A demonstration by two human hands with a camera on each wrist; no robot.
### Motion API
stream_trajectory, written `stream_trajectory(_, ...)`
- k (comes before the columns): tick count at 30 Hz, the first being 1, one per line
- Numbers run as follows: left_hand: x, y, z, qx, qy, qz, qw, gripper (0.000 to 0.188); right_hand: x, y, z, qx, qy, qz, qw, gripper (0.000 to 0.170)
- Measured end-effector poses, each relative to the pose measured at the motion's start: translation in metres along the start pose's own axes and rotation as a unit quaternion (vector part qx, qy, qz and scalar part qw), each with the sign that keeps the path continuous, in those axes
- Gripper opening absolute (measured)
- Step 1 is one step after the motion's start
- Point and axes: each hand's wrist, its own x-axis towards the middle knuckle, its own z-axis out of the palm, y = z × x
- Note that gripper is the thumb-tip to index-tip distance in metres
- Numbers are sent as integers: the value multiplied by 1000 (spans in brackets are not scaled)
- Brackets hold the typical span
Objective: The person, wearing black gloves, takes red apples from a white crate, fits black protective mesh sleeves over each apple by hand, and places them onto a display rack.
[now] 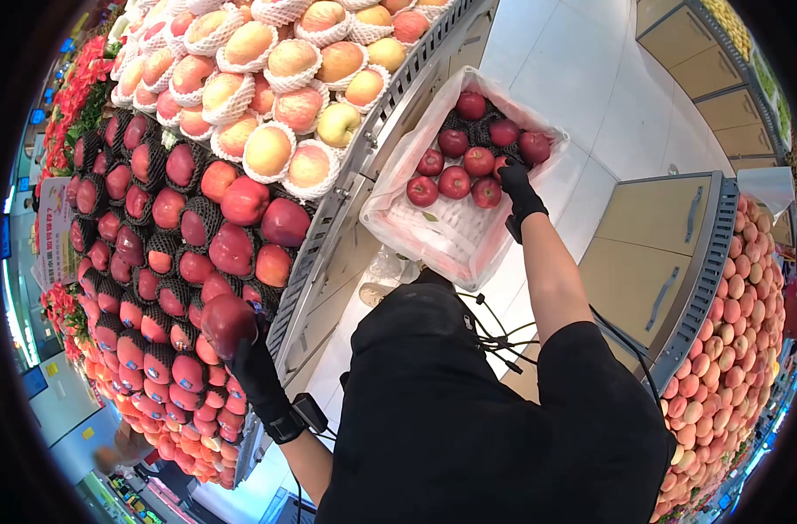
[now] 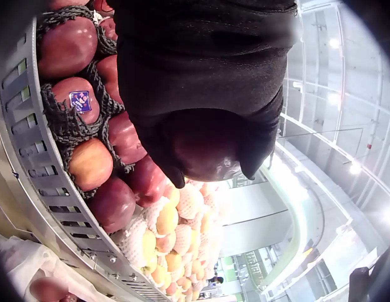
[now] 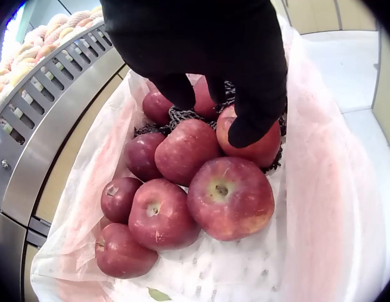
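Observation:
My left hand, in a black glove, holds a large dark red apple over the display of red apples. In the left wrist view its fingers and thumb curl round both sides of the apple. My gloved right hand reaches into a crate lined with white and pink plastic. There, in the right wrist view, the fingers and thumb grip a red apple near the crate's side. Several loose red apples lie around it, and black foam netting shows between them.
Red apples in black netting fill the sloped stand at left, with paler apples in white foam nets behind. A slotted grey rail edges this stand. Peaches are piled at right above a cabinet. Cables hang by the person's legs.

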Motion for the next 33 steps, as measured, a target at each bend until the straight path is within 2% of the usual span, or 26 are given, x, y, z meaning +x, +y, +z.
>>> stream_trajectory(3,0,-11,-5,-40,-5,0,999,65,3,-2,-6,-106,2,-46,993,32)
stream_trajectory(6,0,-14,-6,-60,-1,9,998,67,16,-1,-16,-155,84,-98,979,33)
stream_trajectory(9,-3,-7,-2,-27,9,20,999,67,18,-19,-31,-182,118,-76,973,32)
stream_trajectory(11,-4,-7,-3,-6,7,24,1000,67,24,-23,-36,-176,97,-81,976,31)
stream_trajectory(16,-4,1,10,-45,4,27,999,65,34,-13,-31,-192,61,-114,973,32)
stream_trajectory(17,-5,0,11,-50,7,25,998,64,37,-9,-28,-204,49,-150,966,34)
stream_trajectory(19,-4,-9,3,32,-22,50,998,63,45,1,-22,-226,25,-220,949,37)
stream_trajectory(20,-1,-21,-11,119,-54,77,988,63,47,3,-21,-247,15,-200,948,38)
stream_trajectory(22,-1,-18,-10,137,-51,68,987,63,38,-5,-16,-289,-4,-160,944,41)
stream_trajectory(25,-4,-1,7,-59,23,-5,998,64,14,-44,-10,-294,-22,-58,954,43)
stream_trajectory(28,-4,15,22,-195,34,-18,980,64,29,-20,0,-377,-18,-96,921,43)
stream_trajectory(30,-5,31,33,-250,35,-28,967,64,43,10,6,-353,39,-212,910,39)
stream_trajectory(31,-4,17,23,-207,18,-11,978,64,41,10,6,-339,68,-269,899,37)
stream_trajectory(33,-2,-14,0,-132,-7,10,991,64,33,-6,3,-273,34,-176,945,35)
